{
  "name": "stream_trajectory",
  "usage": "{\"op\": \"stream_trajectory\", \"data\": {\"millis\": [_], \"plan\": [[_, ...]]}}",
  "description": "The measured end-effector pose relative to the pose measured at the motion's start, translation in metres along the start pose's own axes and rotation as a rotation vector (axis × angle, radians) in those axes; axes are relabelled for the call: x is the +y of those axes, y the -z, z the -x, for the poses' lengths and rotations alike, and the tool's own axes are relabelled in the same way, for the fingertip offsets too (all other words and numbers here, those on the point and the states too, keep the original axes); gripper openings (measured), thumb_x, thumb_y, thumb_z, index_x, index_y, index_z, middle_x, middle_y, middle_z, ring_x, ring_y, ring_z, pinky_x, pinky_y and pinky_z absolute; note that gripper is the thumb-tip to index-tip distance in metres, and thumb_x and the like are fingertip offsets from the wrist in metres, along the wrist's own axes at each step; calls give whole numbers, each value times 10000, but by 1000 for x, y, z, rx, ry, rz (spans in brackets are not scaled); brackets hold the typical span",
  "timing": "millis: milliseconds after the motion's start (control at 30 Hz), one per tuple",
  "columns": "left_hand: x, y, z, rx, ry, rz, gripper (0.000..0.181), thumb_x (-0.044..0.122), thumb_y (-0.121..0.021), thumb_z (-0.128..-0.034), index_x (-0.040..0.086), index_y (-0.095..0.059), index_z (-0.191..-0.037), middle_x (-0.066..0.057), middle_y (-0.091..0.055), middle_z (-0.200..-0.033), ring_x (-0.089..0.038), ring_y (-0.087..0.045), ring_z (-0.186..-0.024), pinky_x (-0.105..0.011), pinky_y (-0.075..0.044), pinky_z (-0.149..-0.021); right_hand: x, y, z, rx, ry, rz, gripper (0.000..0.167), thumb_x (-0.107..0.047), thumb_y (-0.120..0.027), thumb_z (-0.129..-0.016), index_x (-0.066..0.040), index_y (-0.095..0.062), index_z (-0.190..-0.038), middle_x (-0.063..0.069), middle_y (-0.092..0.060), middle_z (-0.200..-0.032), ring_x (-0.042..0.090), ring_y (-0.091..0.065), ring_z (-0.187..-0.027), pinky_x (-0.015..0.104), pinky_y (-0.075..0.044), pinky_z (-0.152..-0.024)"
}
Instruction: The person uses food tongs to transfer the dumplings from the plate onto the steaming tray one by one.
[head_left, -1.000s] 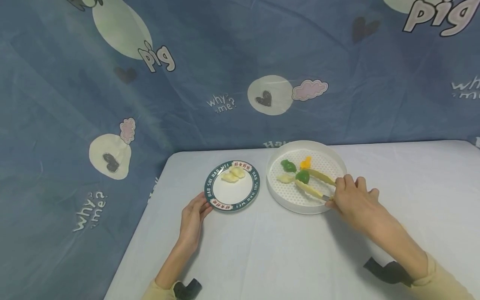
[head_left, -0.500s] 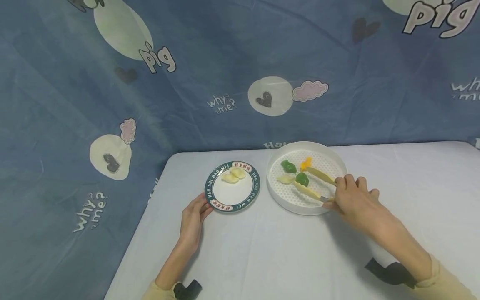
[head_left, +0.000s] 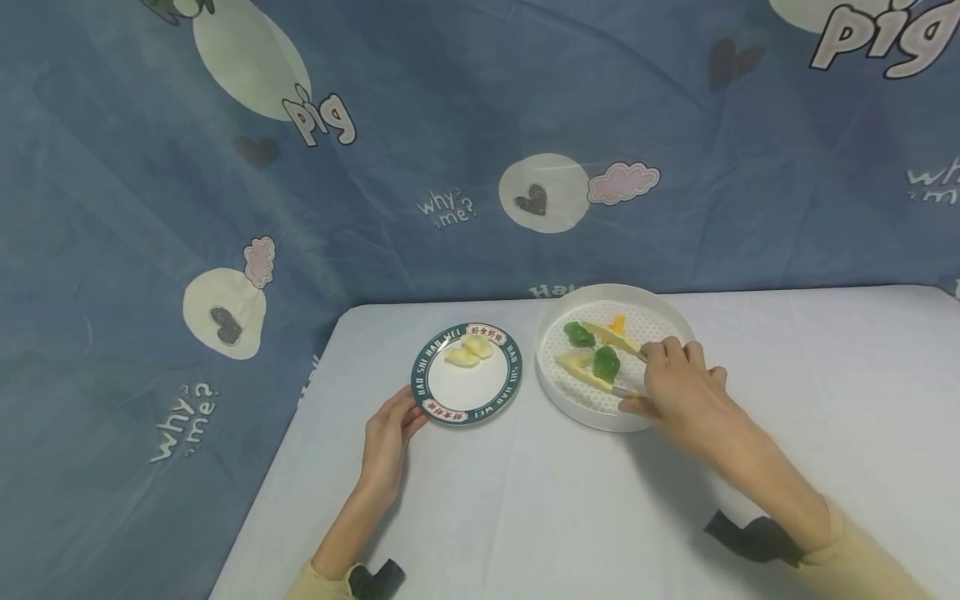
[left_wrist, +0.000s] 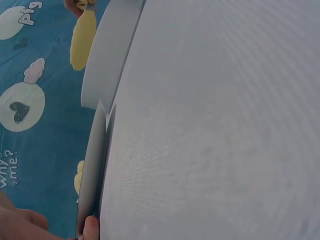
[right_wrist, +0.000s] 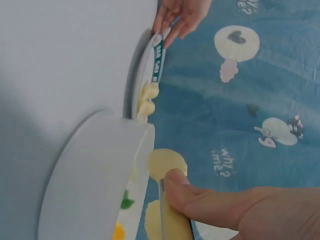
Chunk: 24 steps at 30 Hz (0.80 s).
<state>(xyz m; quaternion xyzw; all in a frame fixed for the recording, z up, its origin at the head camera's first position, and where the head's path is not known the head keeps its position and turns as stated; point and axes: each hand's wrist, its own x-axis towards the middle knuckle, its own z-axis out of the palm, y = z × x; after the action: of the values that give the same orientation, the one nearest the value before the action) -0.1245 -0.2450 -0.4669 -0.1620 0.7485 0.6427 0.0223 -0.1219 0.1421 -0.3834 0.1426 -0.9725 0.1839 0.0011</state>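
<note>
My left hand [head_left: 386,446] grips the near left rim of a small white plate [head_left: 467,392] with a dark green patterned border. Two pale yellow dumpling-shaped pieces [head_left: 462,357] lie on that plate. In my right hand [head_left: 686,396] is a pair of tongs [head_left: 611,337] with yellow ends, spread apart over a round white tray [head_left: 585,415] with a dimpled floor. A green piece [head_left: 606,364] appears between the tong arms, and another green piece [head_left: 578,335] sits by the far tip. The near tip overlaps a pale yellow piece [head_left: 568,359]; contact cannot be told.
An orange piece [head_left: 618,322] lies in the tray, partly hidden behind the far tong arm. Plate and tray stand side by side on a white-covered table [head_left: 525,508]. A blue printed cloth [head_left: 420,108] hangs behind the table's far edge.
My right hand and the tongs have moved left across the tray, the tong tips shifting from around the right green piece toward the pale yellow one. My left hand and the plate look the same.
</note>
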Motion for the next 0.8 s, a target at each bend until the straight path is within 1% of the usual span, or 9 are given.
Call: {"op": "stream_trajectory", "data": {"millis": [100, 267, 367, 433, 500, 567, 633, 733, 800], "plan": [[0, 0, 0, 1, -3, -11, 547, 259, -379, -1163, -1, -362, -1644, -181, -525, -1544, -276, -554, -1413, -111, -574, -1097, -10, -1, -4, -10, 3, -7, 723, -315, -854, -928, 171, -521, -1347, 239, -558, -1134, 382, -439, -983, 388, -357, -652], [0, -1, 0, 2, -6, -18, 550, 266, -377, -1164, 0, -360, -1645, -182, -527, -1540, -279, -556, -1413, -109, -574, -1094, -28, -4, -11, -17, 32, -1, 658, -316, -866, -918, 129, -551, -1287, 158, -520, -1024, 332, -418, -915, 354, -321, -640], [-1, 0, 0, 5, 0, -13, 552, 261, -380, -1162, -2, -355, -1647, -185, -526, -1541, -278, -556, -1410, -107, -577, -1088, -39, -7, -16, -33, 44, -4, 634, -322, -869, -917, 107, -561, -1269, 145, -527, -1020, 314, -418, -904, 348, -317, -629], [0, 0, 0, 6, 5, -5, 553, 259, -385, -1161, -3, -354, -1647, -184, -525, -1544, -274, -555, -1408, -105, -579, -1083, -45, -9, -21, -46, 48, -10, 628, -327, -870, -918, 97, -566, -1268, 147, -543, -1031, 318, -431, -930, 348, -322, -629], [-1, 1, 1, 7, 6, -3, 557, 262, -389, -1161, -4, -352, -1648, -188, -521, -1549, -274, -554, -1407, -102, -579, -1081, -52, -11, -25, -57, 52, -15, 658, -341, -870, -917, 99, -565, -1299, 160, -567, -1073, 326, -451, -967, 353, -344, -632], [-1, 1, 1, 8, 2, -4, 560, 267, -393, -1161, -7, -352, -1647, -193, -521, -1552, -273, -558, -1403, -105, -580, -1082, -59, -13, -29, -63, 63, -20, 658, -355, -872, -913, 92, -568, -1287, 166, -571, -1086, 337, -462, -988, 359, -358, -631], [-1, 1, 2, 10, -3, -7, 562, 274, -398, -1161, -6, -356, -1646, -197, -526, -1552, -270, -565, -1396, -111, -580, -1088, -65, -16, -33, -62, 76, -26, 640, -370, -875, -906, 77, -576, -1253, 174, -572, -1107, 342, -469, -995, 368, -379, -640], [-1, 1, 2, 11, -12, -3, 562, 275, -404, -1161, -9, -360, -1644, -207, -531, -1553, -272, -573, -1390, -132, -581, -1103, -72, -22, -40, -69, 100, -15, 576, -387, -874, -903, 38, -582, -1159, 166, -558, -1073, 338, -475, -978, 401, -427, -667], [-1, 1, 1, 11, -12, 5, 560, 275, -411, -1160, -6, -365, -1642, -208, -536, -1552, -272, -578, -1388, -139, -583, -1106, -76, -27, -44, -78, 110, -1, 560, -408, -867, -908, 20, -582, -1130, 156, -546, -1048, 336, -478, -974, 433, -460, -696]]}}
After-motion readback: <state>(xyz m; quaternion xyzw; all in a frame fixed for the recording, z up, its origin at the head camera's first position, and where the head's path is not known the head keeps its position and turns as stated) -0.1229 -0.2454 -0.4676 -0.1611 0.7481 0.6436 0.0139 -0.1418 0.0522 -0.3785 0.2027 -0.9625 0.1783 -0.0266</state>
